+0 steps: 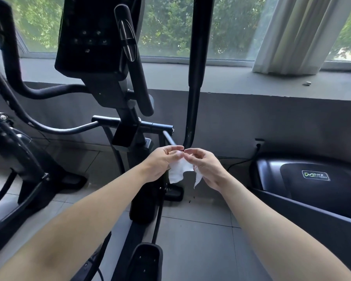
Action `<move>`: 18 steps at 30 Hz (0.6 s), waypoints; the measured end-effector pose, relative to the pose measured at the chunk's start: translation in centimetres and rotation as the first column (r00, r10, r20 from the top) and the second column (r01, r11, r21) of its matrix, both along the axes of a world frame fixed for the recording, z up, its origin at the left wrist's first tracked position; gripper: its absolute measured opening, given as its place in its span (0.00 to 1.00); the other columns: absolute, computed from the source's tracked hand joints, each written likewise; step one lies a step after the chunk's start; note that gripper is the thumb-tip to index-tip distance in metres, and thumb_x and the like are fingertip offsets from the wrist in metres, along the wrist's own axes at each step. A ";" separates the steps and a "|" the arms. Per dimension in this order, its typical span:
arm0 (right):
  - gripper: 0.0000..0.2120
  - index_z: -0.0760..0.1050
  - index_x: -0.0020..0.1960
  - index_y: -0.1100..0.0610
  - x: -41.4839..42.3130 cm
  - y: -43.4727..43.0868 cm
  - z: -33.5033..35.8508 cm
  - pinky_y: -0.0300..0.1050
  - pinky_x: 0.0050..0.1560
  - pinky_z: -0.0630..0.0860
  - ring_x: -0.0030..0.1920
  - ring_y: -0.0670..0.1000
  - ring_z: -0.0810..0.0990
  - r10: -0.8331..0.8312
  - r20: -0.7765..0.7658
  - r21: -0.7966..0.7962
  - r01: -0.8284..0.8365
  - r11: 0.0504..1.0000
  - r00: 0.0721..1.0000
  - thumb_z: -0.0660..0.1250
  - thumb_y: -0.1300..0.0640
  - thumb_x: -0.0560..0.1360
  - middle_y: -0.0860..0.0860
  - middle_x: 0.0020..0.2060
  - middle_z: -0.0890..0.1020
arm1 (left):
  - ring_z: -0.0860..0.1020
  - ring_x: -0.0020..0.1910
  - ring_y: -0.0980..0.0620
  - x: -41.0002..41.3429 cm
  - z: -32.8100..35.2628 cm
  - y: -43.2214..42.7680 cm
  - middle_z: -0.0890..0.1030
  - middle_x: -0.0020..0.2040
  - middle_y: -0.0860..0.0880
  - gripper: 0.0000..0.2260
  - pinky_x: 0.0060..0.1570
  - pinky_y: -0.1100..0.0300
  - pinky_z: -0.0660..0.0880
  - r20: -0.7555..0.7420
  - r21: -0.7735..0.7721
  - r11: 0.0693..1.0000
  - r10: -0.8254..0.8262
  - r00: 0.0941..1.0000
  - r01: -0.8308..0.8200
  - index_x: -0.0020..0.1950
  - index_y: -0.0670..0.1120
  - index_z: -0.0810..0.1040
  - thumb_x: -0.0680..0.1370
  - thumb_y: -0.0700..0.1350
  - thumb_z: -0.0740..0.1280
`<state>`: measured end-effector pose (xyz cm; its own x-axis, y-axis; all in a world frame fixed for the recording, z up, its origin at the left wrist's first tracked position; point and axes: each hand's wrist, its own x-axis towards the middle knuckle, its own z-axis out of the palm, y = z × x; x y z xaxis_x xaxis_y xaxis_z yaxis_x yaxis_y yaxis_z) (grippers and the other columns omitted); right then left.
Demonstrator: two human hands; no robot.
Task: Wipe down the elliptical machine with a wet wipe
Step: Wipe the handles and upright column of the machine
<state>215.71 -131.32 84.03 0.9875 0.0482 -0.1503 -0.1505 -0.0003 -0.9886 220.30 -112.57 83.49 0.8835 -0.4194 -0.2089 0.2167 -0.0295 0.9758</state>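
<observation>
A black elliptical machine (128,122) stands in front of me, its dark console (89,37) at the upper left and a foot pedal (144,262) at the bottom. A tall black handlebar (197,78) rises at the centre. Both hands meet just below its lower end. My left hand (160,163) and my right hand (207,167) each pinch the top edge of a white wet wipe (178,171), which hangs crumpled between them.
Another black exercise machine (18,159) stands at the left. A machine with a DHZ label (316,179) sits low at the right. Behind are a grey window ledge (251,82), a window and a white curtain (298,33). The floor is grey tile (197,240).
</observation>
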 end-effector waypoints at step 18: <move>0.09 0.81 0.45 0.53 2.9 -0.6 -0.9 0.39 0.39 0.72 0.39 0.47 0.77 -0.130 0.152 -0.308 0.172 0.936 0.980 0.70 0.48 0.79 0.48 0.38 0.82 | 0.80 0.55 0.53 0.9 -0.3 -1.5 0.82 0.54 0.52 0.08 0.48 0.69 0.73 0.382 0.282 0.861 0.304 0.873 -0.423 0.51 0.49 0.83 0.80 0.52 0.72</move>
